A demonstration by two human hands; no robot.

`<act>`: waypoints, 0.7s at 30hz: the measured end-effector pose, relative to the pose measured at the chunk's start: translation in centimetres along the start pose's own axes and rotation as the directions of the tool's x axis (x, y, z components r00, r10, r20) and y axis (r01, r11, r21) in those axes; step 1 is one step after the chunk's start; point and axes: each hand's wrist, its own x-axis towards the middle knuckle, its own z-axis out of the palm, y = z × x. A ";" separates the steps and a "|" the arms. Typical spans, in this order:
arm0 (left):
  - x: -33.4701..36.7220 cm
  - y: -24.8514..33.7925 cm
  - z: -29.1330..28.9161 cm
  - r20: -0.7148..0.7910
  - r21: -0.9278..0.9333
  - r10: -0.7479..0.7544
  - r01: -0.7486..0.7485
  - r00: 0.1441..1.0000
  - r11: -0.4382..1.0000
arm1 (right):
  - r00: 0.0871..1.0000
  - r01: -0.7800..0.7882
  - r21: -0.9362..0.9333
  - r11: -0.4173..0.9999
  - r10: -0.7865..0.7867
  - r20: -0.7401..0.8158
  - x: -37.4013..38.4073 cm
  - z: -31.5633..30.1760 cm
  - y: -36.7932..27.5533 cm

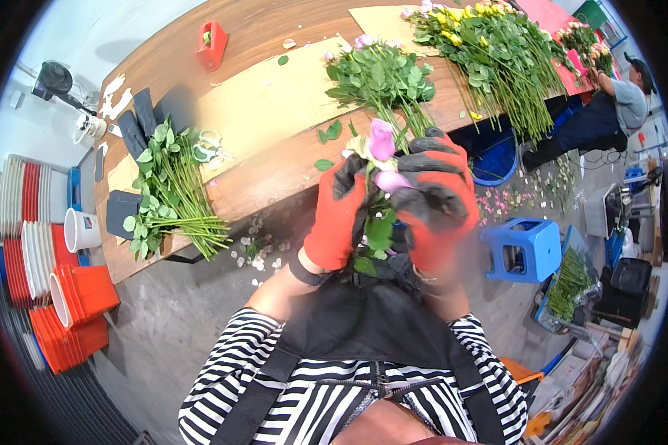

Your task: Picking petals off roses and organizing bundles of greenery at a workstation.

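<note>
Both gloved hands close around a pink rose stem [381,185] held above the wooden worktop's [274,170] edge: the left hand [336,215] grips the leafy stalk, the right hand [436,200] curls over the blooms.

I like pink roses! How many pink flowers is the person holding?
2 show. One rose sticks up between the gloved left hand and right hand; another rose sits just below it. Leaves and gloves may hide more.
</note>
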 end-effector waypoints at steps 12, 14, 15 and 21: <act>1.3 -0.3 -1.5 0.322 -0.157 -0.191 0.252 0.927 0.955 | 0.934 -0.328 0.064 0.942 0.313 0.173 3.2 -0.6 -0.5; 1.4 0.3 -1.2 0.399 -0.143 -0.165 0.239 0.902 0.960 | 0.914 -0.400 0.152 0.904 0.379 0.148 2.8 -0.4 -0.3; 1.3 0.7 -1.0 0.409 -0.133 -0.180 0.253 0.895 0.958 | 0.886 -0.463 0.241 0.853 0.444 0.133 2.6 -0.4 -0.2; 0.2 1.9 -0.1 0.356 -0.162 -0.247 0.320 0.901 0.934 | 0.718 -0.659 0.502 0.560 0.667 0.199 2.3 -0.3 0.8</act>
